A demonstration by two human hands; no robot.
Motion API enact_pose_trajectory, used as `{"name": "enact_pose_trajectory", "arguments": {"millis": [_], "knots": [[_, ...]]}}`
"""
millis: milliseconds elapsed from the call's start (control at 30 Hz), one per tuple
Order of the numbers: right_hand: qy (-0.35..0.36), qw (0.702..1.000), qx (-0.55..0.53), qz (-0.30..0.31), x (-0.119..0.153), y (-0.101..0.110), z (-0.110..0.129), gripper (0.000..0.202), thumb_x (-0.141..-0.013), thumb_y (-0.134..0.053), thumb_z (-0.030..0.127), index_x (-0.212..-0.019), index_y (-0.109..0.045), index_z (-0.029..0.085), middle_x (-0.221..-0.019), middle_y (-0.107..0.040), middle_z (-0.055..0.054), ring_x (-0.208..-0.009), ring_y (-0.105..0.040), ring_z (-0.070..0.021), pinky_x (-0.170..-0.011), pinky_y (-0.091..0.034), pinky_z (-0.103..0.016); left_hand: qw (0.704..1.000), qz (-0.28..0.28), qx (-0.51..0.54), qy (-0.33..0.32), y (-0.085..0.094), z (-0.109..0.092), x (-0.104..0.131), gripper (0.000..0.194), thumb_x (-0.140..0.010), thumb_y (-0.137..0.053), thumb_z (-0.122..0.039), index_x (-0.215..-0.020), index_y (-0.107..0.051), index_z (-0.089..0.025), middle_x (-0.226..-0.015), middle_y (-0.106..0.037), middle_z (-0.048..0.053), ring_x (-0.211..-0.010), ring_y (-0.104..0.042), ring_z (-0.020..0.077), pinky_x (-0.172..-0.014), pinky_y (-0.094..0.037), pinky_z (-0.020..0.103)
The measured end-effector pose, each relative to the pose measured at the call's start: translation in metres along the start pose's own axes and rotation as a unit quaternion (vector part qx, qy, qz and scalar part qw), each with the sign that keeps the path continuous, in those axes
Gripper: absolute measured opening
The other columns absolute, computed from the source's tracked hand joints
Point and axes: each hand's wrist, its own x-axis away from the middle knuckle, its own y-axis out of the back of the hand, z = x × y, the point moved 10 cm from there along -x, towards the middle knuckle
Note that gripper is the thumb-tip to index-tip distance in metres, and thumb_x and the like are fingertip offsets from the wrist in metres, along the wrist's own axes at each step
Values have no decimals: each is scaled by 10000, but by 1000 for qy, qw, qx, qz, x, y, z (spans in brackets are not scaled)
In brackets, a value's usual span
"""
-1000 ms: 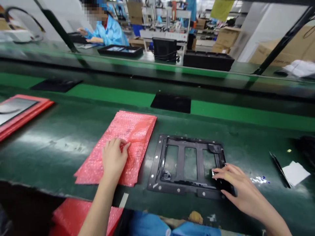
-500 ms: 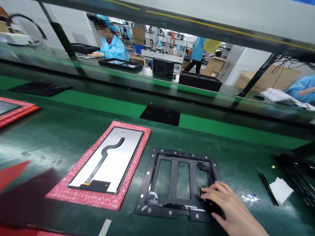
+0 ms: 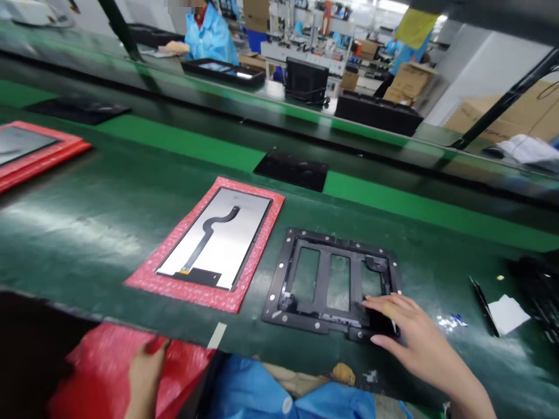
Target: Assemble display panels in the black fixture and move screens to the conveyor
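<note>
My right hand (image 3: pixel 410 326) rests at the lower right corner of a black frame fixture (image 3: pixel 325 279) with round metal dots along its rim, its fingers apart over a dark part. Below the table's front edge, my left hand (image 3: pixel 146 369) grips red bubble wrap (image 3: pixel 102 361), fingers closed. Left of the fixture, a display panel (image 3: pixel 231 233) with a dark ribbon cable (image 3: pixel 203 241) lies white side up on a pink bubble-wrap sheet (image 3: pixel 273 233).
Tweezers (image 3: pixel 484 305) and white paper (image 3: pixel 509 314) lie at the right. A red-wrapped panel (image 3: pixel 26 142) is at the far left. Dark plates (image 3: pixel 292 169) sit at the back. A person in blue (image 3: pixel 212 35) works across the bench.
The view has tilted down and shifted left. My left hand and the red wrap have come into view below the table edge. My right hand stays at the fixture.
</note>
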Motion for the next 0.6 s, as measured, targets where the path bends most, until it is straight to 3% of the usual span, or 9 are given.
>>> {"name": "enact_pose_trajectory", "arguments": {"millis": [67, 133, 200, 267, 333, 433, 533, 600], "knots": [[7, 1000, 0, -14, -1, 1, -2, 359, -946, -586, 370, -1284, -666, 276, -1238, -730, -73, -1160, -677, -282, -1014, -540, -532, 991, -117, 23, 61, 26, 22, -6, 224, -732, -545, -459, -723, -422, -272, -589, -506, -27, -572, -618, 293, -502, -501, 396], [11, 999, 9, -30, -1, 2, -5, 362, -970, -544, 436, -1271, -671, 281, -1193, -745, -68, -1117, -696, -287, -970, -562, -523, 967, -231, 49, 91, 57, 23, -8, 220, -737, -529, -419, -907, -484, -286, -915, -654, 35, -937, -699, 341, -752, -569, 474], [16, 998, 22, -49, -1, 3, -7, 375, -984, -504, 476, -1256, -678, 285, -1162, -755, -64, -1077, -710, -289, -948, -569, -520, 943, -314, 80, 71, 83, -2, -5, 371, -774, -539, -385, -1123, -496, -267, -1275, -612, 111, -1212, -625, 319, -968, -521, 467], [19, 997, 27, -69, 1, 4, -8, 387, -996, -472, 492, -1250, -678, 285, -1144, -761, -59, -1053, -717, -286, -933, -573, -510, 918, -370, 138, -35, 104, -49, 1, 415, -783, -582, -329, -1184, -540, -228, -1330, -606, 143, -1243, -611, 308, -1027, -486, 454], [19, 995, 24, -90, 4, 6, -10, 395, -1006, -450, 494, -1255, -671, 283, -1149, -762, -54, -1046, -718, -277, -932, -572, -499, 921, -333, 146, -142, 103, -103, 0, 335, -821, -579, -329, -1127, -605, -193, -1308, -629, 154, -1261, -594, 315, -1029, -481, 450], [21, 994, 18, -108, 7, 8, -11, 391, -1005, -458, 499, -1246, -671, 277, -1152, -762, -49, -1035, -719, -265, -939, -567, -481, 954, -163, 67, -241, 60, -170, -19, 318, -878, -538, -385, -1088, -634, -167, -1230, -669, 157, -1215, -605, 313, -1067, -454, 471], [21, 993, 14, -111, 8, 9, -10, 384, -992, -486, 510, -1222, -684, 275, -1109, -769, -50, -1001, -721, -259, -932, -567, -460, 968, -34, -73, -239, 8, -192, -40, 410, -907, -477, -455, -1111, -653, -146, -1206, -666, 190, -1181, -591, 374, -1031, -447, 532], [13, 993, -3, -114, 7, 9, -10, 374, -989, -498, 500, -1221, -686, 274, -1097, -769, -56, -985, -722, -249, -911, -572, -434, 963, -21, -145, -225, -8, -196, -49, 444, -907, -488, -472, -1153, -662, -147, -1249, -633, 208, -1196, -556, 416, -997, -441, 551]]}}
